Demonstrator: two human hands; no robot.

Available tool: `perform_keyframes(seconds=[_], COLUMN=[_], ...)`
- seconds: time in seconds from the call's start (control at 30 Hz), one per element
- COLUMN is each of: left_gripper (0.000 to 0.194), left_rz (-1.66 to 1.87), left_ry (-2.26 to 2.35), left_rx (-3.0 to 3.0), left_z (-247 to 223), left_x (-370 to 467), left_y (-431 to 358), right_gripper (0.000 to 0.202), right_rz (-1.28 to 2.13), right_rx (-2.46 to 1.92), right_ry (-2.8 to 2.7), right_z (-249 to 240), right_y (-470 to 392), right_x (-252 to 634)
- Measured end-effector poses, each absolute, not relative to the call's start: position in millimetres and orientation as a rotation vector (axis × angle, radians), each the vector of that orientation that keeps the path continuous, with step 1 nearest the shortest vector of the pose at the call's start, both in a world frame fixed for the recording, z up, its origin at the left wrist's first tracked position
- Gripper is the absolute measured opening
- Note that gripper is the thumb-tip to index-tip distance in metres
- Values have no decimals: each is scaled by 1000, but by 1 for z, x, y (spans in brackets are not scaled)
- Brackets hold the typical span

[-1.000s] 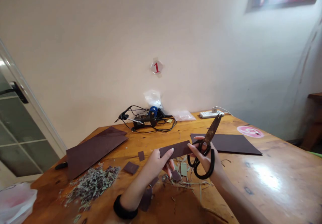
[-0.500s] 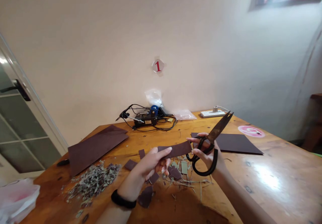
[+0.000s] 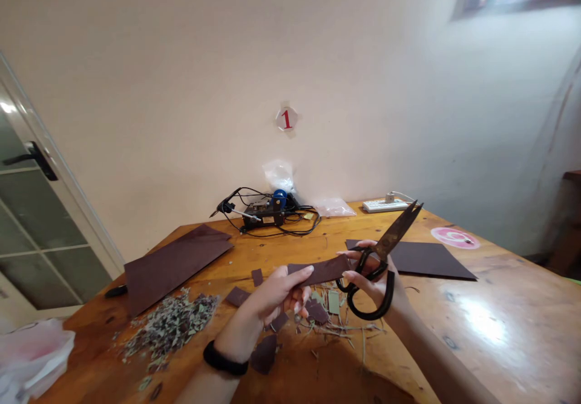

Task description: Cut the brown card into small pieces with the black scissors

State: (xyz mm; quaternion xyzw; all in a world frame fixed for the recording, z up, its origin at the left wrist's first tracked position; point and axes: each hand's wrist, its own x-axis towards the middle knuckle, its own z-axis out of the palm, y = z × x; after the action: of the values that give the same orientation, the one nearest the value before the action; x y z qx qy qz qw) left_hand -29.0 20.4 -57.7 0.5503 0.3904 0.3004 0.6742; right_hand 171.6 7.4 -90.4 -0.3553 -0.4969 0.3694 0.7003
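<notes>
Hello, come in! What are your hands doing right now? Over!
Left hand pinching brown strip. Right hand gripping black scissors, blades shut. Nothing blocking.

Just below your fingers, cut scraps [image 3: 318, 313] and straw litter the table [image 3: 499, 325]. Left of them lies a heap of shreds [image 3: 170, 325]; beyond it, a dark sheet [image 3: 175, 264]. Another sheet [image 3: 431, 258] lies past your right fingertips. Bare wood opens to their right.

Soft daylight, tabletop [image 3: 481, 322] glare, fisheye edges
</notes>
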Motion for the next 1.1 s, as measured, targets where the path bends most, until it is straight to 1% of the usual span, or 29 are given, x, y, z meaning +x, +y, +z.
perform_keyframes(seconds=[0.17, 0.27, 0.37, 0.5, 0.57, 0.67, 0.73, 0.87, 1.1], left_gripper=[39, 50, 58, 53, 49, 43, 43, 45, 44], left_rz=[720, 751, 895, 1165, 1272, 1424, 1452, 1396, 1271], left_ry=[920, 971, 1031, 1076, 1098, 1124, 1124, 1128, 1048], left_rx=[1295, 1465, 1592, 1664, 1687, 1671, 1660, 1677, 1688], left_z=[-53, -51, -45, -31, -23, -14, -12, -15, -24], left_x=[-29, -29, -33, -42, -47, -52, -53, -50, -40], left_y=[18, 21, 25, 24, 20, 15, 14, 14, 14], right_gripper=[71, 77, 84, 108, 115, 116, 118, 123, 116], right_rz=[879, 912, 958, 1002, 1042, 1096, 1148, 1199, 1227], right_rx=[-835, -846, -889, -986, -1011, -1031, -1028, -997, -1010], right_ry=[-1051, -1062, -1123, -1205, -1284, -1384, -1410, -1431, -1442], right_z=[-89, -87, -86, -88, -89, -90, -92, -97, -97], right_y=[6, 6, 6, 1, -5, -16, -22, -27, -27], right_x=[170, 172, 175, 171, 164, 153, 147, 140, 141])
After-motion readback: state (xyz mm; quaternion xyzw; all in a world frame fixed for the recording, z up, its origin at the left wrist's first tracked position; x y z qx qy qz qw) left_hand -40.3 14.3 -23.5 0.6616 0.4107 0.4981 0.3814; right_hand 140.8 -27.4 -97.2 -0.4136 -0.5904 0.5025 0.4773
